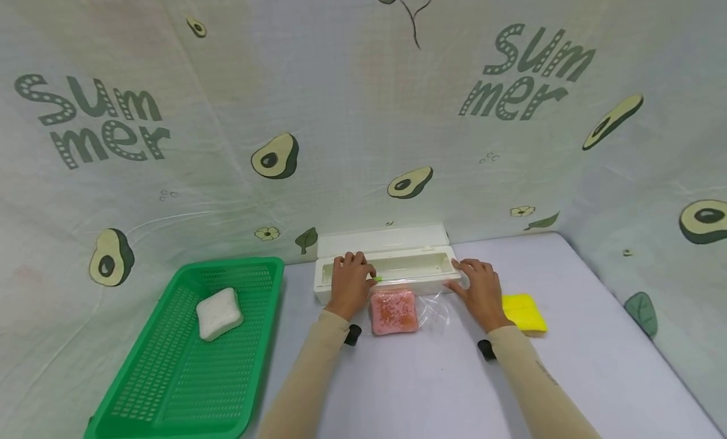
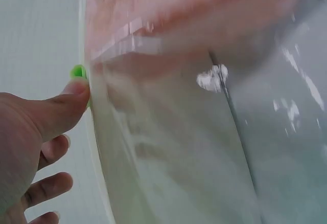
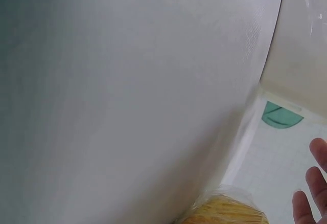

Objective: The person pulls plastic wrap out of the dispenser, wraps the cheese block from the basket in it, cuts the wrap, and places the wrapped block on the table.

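A long white cling film dispenser (image 1: 394, 286) lies with its lid (image 1: 383, 239) raised behind it. My left hand (image 1: 350, 284) is over its left half, the thumb pressing a small green slide cutter (image 2: 78, 72) at its front edge. The other fingers stand apart from the cutter. At the dispenser's right end, my right hand (image 1: 479, 292) holds the corner between thumb and forefinger; several spread fingertips (image 3: 317, 183) show in the right wrist view. Clear film (image 1: 434, 313) stretches from the front edge over a pink speckled block (image 1: 394, 311), which lies on the table close in front.
A green perforated basket (image 1: 276, 300) stands on the left with a white block (image 1: 219, 313) inside. Right of my right hand lies a yellow block (image 1: 524, 313), wrapped in film. The white table (image 1: 420, 388) meets a printed cloth backdrop (image 1: 341, 111) close behind the dispenser.
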Demonstrator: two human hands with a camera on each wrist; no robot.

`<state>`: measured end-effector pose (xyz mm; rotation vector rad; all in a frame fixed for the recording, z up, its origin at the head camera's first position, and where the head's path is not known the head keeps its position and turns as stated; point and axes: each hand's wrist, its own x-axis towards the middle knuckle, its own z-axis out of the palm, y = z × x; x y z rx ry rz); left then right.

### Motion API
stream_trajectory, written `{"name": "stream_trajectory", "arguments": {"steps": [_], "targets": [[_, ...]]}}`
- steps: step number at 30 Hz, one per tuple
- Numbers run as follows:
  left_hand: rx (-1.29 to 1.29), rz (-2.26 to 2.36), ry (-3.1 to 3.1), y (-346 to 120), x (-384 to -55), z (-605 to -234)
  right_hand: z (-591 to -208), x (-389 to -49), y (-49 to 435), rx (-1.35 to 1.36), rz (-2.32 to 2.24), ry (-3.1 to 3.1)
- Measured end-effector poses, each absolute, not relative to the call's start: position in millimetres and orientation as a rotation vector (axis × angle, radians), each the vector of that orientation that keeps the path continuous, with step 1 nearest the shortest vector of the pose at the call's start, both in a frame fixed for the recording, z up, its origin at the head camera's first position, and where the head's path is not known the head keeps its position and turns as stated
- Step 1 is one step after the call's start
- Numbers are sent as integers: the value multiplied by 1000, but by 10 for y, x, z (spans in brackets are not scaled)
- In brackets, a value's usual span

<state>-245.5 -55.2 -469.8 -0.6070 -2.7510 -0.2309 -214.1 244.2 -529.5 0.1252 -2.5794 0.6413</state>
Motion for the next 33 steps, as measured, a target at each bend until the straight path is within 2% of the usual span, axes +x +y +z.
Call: {"name": "stream_trajectory", "arguments": {"steps": [16, 33], "targets": [[-409, -214, -2770, -1290, -2413, -4720, -5322, -2135, 2515, 130, 687, -2579], [-203, -229, -2712, -1540, -2291, -4781, -5360, -2157, 2445, 128, 699, -2570]]}}
